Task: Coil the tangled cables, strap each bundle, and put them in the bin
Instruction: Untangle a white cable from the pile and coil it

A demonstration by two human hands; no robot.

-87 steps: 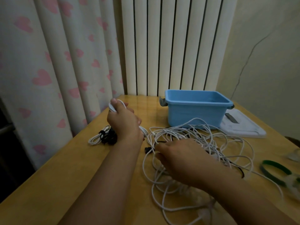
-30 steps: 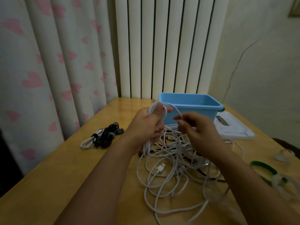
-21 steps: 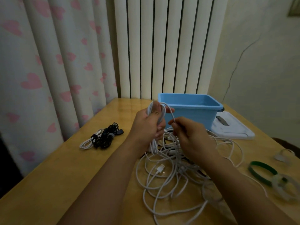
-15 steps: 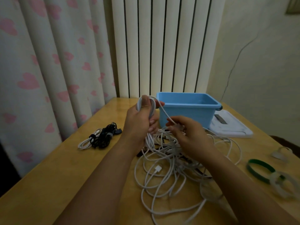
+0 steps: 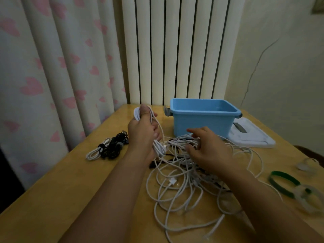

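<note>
Cables, white, tangled [image 5: 184, 174]: lying in a loose heap on the wooden bench [image 5: 52, 199], near centre, in front of the blue bin [image 5: 201, 127] and spreading right toward the bench edge. A white plug end [image 5: 172, 181] is showing among the near loops.

Coil, white, part-wound [image 5: 140, 114]: your left hand [image 5: 142, 135] is gripping it upright, fingers [image 5: 156, 133] clenched round the gathered loops, thumb pressing the top of the loop. Strands are trailing from under this hand down into the heap.

Right hand [image 5: 210, 149]: you are reaching it into the far side of the heap, fingers [image 5: 194, 133] spread and lightly bent over the strands, touching them; whether any strand is being pinched, you cannot tell from this view.

Blue bin: standing at the far side of the bench, open top, grey handles at both ends. What is lying inside is hidden by the wall.

Bundle, black and white cables [image 5: 108, 146]: lying on the bench to the left of your left hand, apart from the heap, already bound together.

White flat lid [image 5: 250, 135]: lying just right of the bin.

Green strap ring [image 5: 282, 181]: lying at the near right of the bench, with a clear ring [image 5: 308, 199] overlapping its near end and another clear piece [image 5: 305, 165] farther off.
</note>
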